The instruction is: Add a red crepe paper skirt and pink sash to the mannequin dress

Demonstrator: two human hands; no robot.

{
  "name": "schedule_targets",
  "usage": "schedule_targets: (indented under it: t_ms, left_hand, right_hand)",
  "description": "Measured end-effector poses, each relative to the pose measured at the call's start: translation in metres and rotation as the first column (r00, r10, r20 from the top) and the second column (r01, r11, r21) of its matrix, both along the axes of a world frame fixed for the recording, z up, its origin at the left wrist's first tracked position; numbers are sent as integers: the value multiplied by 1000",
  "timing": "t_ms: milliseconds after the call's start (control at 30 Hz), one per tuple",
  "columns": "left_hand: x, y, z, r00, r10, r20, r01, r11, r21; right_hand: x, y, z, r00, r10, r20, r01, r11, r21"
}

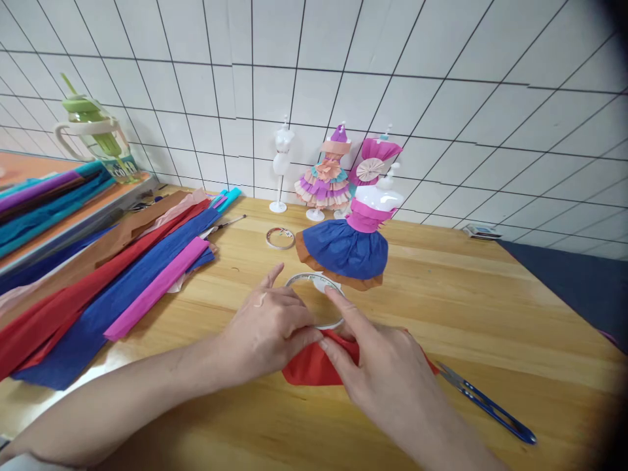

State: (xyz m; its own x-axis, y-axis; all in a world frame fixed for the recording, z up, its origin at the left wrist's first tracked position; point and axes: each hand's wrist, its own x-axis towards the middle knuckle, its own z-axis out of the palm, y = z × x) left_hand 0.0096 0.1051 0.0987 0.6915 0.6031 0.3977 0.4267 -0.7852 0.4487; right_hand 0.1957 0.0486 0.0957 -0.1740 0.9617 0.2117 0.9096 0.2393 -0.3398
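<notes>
Both of my hands meet over a piece of red crepe paper [314, 367] at the front of the table. My left hand [275, 320] is closed, thumb and fingers pinching the paper's upper edge. My right hand [383, 363] pinches the same edge with its thumb, close to the left thumb, while its index finger reaches onto the rim of a roll of tape [295, 280]. The paper spreads below and to the right, partly hidden by the right hand. Just beyond the roll stands a small mannequin [375, 197] in a pink top and a blue skirt with brown trim [343, 252].
Blue thread snips [490, 402] lie at right. Several crepe paper strips [112, 288] cover the left side. Behind are a bare white mannequin [282, 163], dressed mannequins [333, 170] and another tape roll [280, 238]. A green-lidded bottle [95, 127] stands back left, by the tiled wall.
</notes>
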Motion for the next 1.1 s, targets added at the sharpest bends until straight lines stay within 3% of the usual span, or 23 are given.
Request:
schedule_targets:
  t_ms: [233, 300, 433, 533, 900, 1100]
  left_hand:
    - [0, -5, 3, 997, 75, 10, -75, 977, 201]
    - [-1, -3, 4, 997, 73, 11, -74, 983, 167]
    - [-2, -1, 6, 999, 8, 38, -7, 1000, -22]
    - [-2, 1, 7, 998, -15, 65, 21, 995, -95]
    - [-2, 2, 3, 989, -40, 142, 57, 992, -116]
    - [-3, 2, 4, 987, -69, 148, 85, 991, -105]
  right_hand:
    - [6, -6, 8, 990, 63, 124, -74, 993, 90]
    - [7, -6, 9, 994, 54, 97, -66, 990, 125]
    - [6, -5, 11, 997, 12, -75, 0, 986, 165]
    - [4, -3, 12, 988, -12, -156, 31, 993, 117]
    - [-2, -2, 7, 905, 170, -390, -146, 985, 90]
    - [1, 2, 9, 929, 81, -361, -46, 993, 106]
